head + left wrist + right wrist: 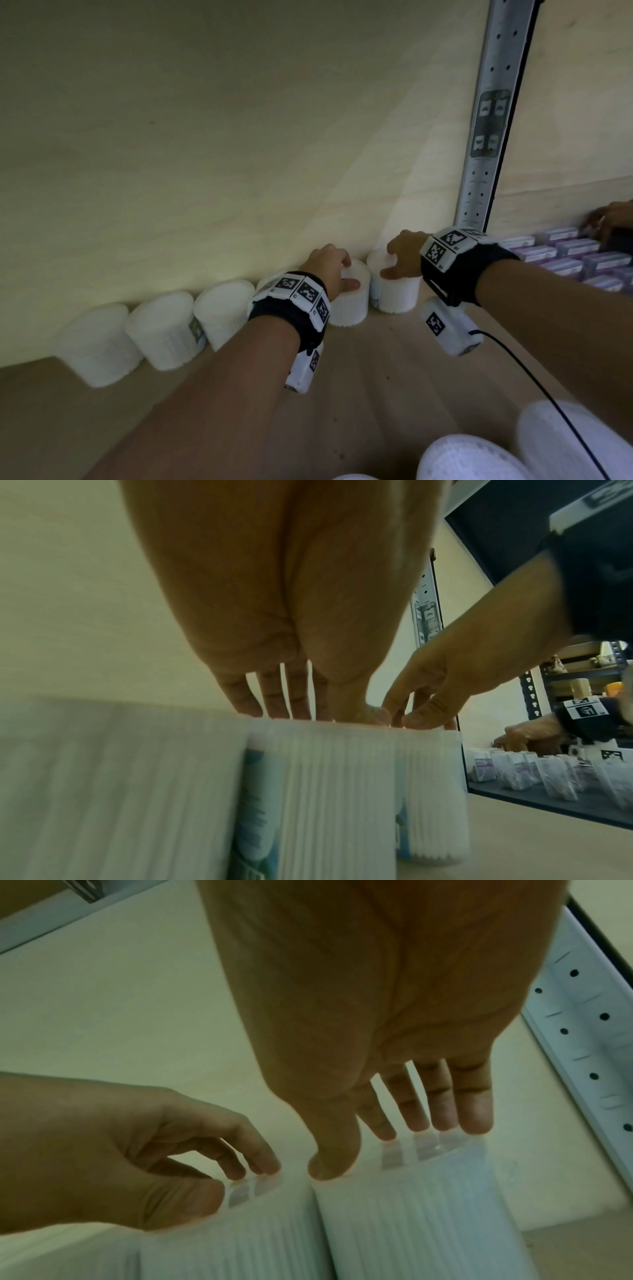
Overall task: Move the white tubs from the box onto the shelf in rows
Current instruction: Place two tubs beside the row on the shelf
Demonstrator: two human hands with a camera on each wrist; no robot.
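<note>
Two white tubs were being set down at the right end of a row on the shelf (394, 359), against the back wall (239, 137). The left hand (330, 265) was cupped over the top of one tub (352, 301), with its fingers and thumb curled round the lid. The right hand (406, 255) was held over the last tub (394, 291) in the same way, though in the right wrist view its fingers looked fairly straight, with only the tips on the lid. The two tubs stood just beside each other. Three more tubs (164, 329) could be seen in the row to the left.

This step looked almost done. Next, the tubs would need to be let go gently, so none got knocked, and more would need to be fetched. Two tubs (479, 459) were seen near the bottom edge. The box could not be seen.

The shelf was made of pale wood. A metal post with holes (493, 102) stood to the right. Past it, small purple packs (575, 257) were lined up, and another person's hand (613, 216) was seen there.
</note>
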